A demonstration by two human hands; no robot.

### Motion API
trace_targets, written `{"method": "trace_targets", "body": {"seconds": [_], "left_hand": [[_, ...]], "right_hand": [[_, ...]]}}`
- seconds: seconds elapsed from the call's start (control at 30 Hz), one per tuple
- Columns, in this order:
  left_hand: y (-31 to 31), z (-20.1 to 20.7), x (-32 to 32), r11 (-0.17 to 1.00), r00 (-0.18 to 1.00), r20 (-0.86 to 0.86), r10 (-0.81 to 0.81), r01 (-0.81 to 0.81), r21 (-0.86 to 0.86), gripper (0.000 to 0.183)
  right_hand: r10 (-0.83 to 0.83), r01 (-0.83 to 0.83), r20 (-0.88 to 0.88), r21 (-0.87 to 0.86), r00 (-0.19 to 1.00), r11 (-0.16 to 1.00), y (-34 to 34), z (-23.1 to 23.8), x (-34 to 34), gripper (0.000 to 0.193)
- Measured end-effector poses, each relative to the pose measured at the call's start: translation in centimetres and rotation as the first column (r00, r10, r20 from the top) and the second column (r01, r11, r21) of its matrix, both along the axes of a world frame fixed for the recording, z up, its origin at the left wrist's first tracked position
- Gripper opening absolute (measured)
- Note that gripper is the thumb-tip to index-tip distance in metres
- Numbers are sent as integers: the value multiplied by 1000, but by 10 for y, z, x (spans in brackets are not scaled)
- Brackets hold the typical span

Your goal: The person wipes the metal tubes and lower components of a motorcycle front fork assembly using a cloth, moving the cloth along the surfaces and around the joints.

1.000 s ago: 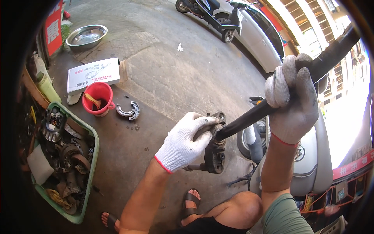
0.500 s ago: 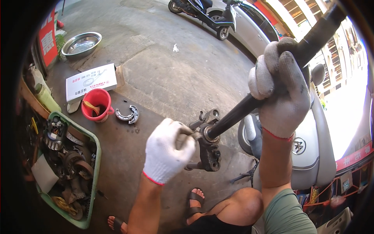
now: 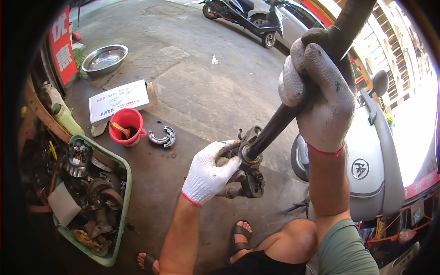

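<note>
A: Right hand?

B: Right hand (image 3: 323,91) gloved, wrapped in a fist around a black steering stem (image 3: 275,130), which slants up to the right.

A: Left?

B: Left hand (image 3: 213,167) gloved too. Thumb and forefinger curved, tips at the fork clamp (image 3: 254,183), just beside the metal ring (image 3: 253,162) at the stem's foot. Cannot tell whether they pinch anything.

A: Position of stem and clamp?

B: In front of the person, clamp near mid-view, beyond the bare knee (image 3: 298,236).

A: Nearby, left?

B: On the floor (image 3: 156,197): curved brake shoes (image 3: 170,136), red plastic mug (image 3: 117,134) beside a white carton (image 3: 103,103), green crate (image 3: 126,183) of grimy parts.
</note>
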State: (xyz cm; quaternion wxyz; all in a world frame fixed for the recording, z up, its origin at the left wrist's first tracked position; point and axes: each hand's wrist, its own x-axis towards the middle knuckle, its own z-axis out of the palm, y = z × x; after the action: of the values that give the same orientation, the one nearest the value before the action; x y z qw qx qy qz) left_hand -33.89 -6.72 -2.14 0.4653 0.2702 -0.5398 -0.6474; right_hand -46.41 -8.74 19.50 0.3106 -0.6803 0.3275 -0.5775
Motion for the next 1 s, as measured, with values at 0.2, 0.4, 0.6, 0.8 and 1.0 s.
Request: {"method": "trace_targets", "body": {"seconds": [0.2, 0.4, 0.6, 0.8, 1.0], "left_hand": [[4, 13, 2, 996, 994, 62, 90, -90, 2, 36], [-2, 5, 14, 999, 994, 96, 47, -47, 0, 37], [-6, 27, 22, 921, 992, -104, -69, 103, 375, 33], [-24, 13, 22, 914, 995, -2, -102, 94, 394, 29], [-29, 3, 24, 933, 998, -30, -51, 58, 356, 26]], "right_hand": [[-4, 3, -51, -16, 999, 1000, -5, 1, 9, 23], [-5, 5, -32, -11, 999, 1000, -11, -3, 29, 24], [-17, 16, -45, -36, 999, 999, -15, -5, 33, 22], [-19, 20, -53, 18, 998, 1000, -20, -5, 43, 22], [69, -61, -46, 162, 997, 985, -20, 7, 50, 21]]}}
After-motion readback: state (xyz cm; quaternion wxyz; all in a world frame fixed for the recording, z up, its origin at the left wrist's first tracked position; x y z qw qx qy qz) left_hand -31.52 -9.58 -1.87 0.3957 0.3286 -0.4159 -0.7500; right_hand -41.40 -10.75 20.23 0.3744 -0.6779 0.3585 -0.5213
